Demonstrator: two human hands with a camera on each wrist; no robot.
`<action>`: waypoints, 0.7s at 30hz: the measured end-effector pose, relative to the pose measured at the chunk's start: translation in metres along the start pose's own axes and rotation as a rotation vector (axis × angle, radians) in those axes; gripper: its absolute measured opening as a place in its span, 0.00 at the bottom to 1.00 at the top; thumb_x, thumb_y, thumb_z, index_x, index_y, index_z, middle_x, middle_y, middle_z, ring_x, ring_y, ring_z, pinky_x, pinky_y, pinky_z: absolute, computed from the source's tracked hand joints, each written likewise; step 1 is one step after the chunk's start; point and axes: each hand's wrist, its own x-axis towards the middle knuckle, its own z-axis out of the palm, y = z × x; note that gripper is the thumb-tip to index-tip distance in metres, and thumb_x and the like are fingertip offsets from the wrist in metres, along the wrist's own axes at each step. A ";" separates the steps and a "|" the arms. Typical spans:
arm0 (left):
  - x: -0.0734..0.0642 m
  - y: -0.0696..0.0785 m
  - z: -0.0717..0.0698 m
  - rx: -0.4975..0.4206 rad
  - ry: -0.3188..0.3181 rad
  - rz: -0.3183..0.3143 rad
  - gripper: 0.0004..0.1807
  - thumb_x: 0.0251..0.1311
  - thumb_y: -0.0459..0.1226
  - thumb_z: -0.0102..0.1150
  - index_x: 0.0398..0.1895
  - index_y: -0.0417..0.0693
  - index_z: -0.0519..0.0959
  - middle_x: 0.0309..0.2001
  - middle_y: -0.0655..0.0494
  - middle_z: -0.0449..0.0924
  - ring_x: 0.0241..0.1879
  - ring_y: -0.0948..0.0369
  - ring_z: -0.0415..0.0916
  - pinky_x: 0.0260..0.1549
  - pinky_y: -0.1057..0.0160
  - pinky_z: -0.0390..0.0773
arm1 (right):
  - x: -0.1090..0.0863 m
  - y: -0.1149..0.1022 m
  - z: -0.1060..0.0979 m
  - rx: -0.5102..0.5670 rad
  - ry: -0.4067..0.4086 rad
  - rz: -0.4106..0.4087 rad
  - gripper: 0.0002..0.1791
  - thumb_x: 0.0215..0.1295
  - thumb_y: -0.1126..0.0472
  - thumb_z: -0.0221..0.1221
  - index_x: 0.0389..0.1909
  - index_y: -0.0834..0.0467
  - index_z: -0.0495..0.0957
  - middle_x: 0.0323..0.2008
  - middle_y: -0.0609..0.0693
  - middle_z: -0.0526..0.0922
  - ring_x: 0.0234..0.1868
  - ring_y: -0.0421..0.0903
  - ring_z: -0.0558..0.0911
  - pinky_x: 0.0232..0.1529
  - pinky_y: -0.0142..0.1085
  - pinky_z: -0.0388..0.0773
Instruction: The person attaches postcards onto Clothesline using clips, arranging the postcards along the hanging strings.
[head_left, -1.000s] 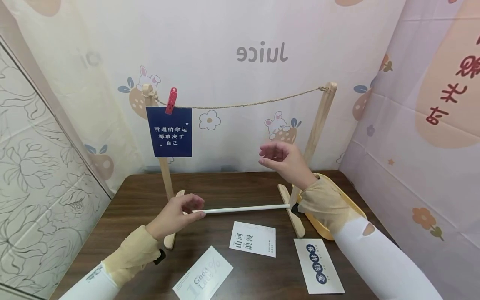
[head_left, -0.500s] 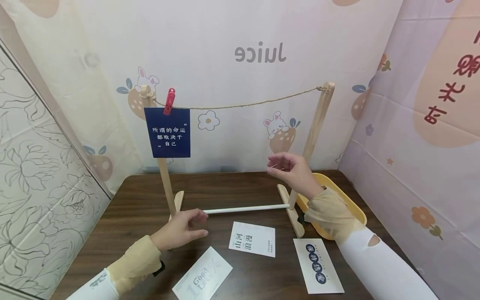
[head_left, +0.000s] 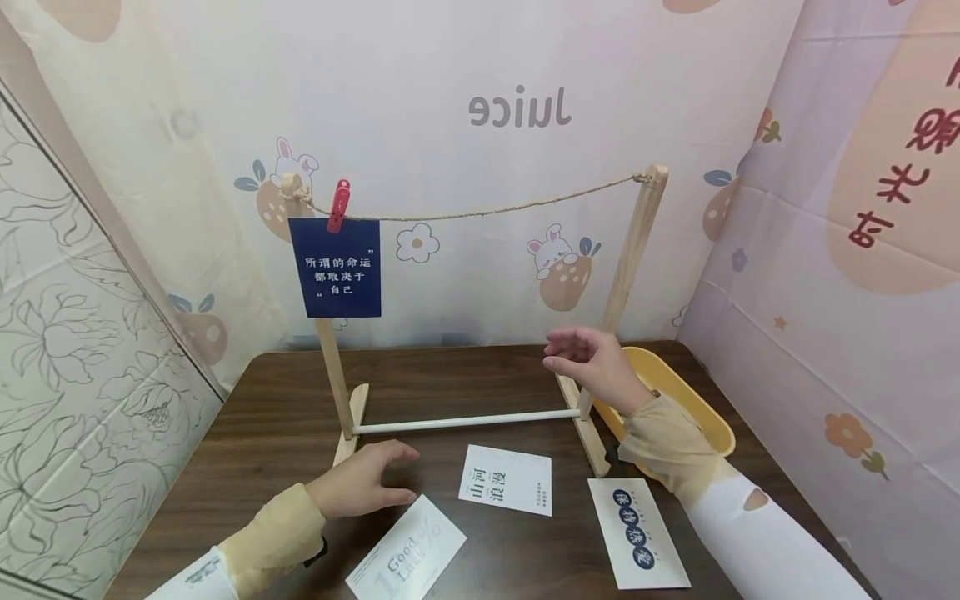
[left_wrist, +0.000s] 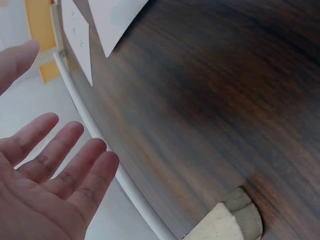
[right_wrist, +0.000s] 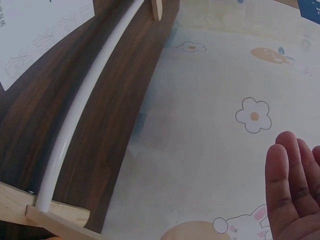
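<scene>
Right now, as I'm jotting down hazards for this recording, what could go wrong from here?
The left hand is close to the Good Luck card; a low sweep might drag it. The blue card hangs by a single red clip, so tugging the rope could swing or loosen it. The right hand appears near the right post; a bump there might shake the rope.

Free room is stretching between the left hand and the right hand — beyond the left, a white rod is crossing low and a rope high, leaving a gap between. Behind the right, 1 wooden post is blocking the way.
</scene>
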 end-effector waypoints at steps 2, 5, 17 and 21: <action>-0.001 0.001 0.002 0.027 -0.020 -0.010 0.32 0.65 0.42 0.77 0.66 0.33 0.79 0.64 0.40 0.84 0.65 0.41 0.81 0.65 0.39 0.80 | -0.001 0.004 0.000 -0.007 0.001 0.000 0.20 0.72 0.66 0.70 0.62 0.66 0.82 0.50 0.63 0.90 0.43 0.38 0.87 0.45 0.27 0.84; -0.003 0.002 0.007 0.074 -0.046 -0.029 0.35 0.64 0.44 0.78 0.67 0.33 0.78 0.65 0.40 0.82 0.67 0.41 0.79 0.66 0.39 0.79 | -0.004 0.009 -0.001 -0.023 0.012 0.006 0.20 0.72 0.65 0.71 0.61 0.66 0.82 0.49 0.62 0.90 0.42 0.39 0.87 0.44 0.28 0.84; -0.007 0.005 0.029 0.297 -0.133 -0.083 0.53 0.49 0.62 0.83 0.70 0.36 0.77 0.68 0.41 0.79 0.67 0.43 0.79 0.65 0.41 0.80 | -0.015 0.025 -0.010 -0.078 0.011 0.063 0.19 0.74 0.60 0.70 0.59 0.65 0.82 0.50 0.61 0.90 0.43 0.44 0.86 0.43 0.30 0.84; -0.008 0.011 0.032 0.366 -0.138 -0.097 0.57 0.48 0.66 0.81 0.70 0.32 0.77 0.68 0.38 0.79 0.68 0.42 0.78 0.65 0.39 0.80 | -0.018 0.030 -0.014 -0.075 0.009 0.070 0.18 0.74 0.62 0.70 0.59 0.66 0.82 0.50 0.62 0.89 0.42 0.45 0.86 0.42 0.30 0.85</action>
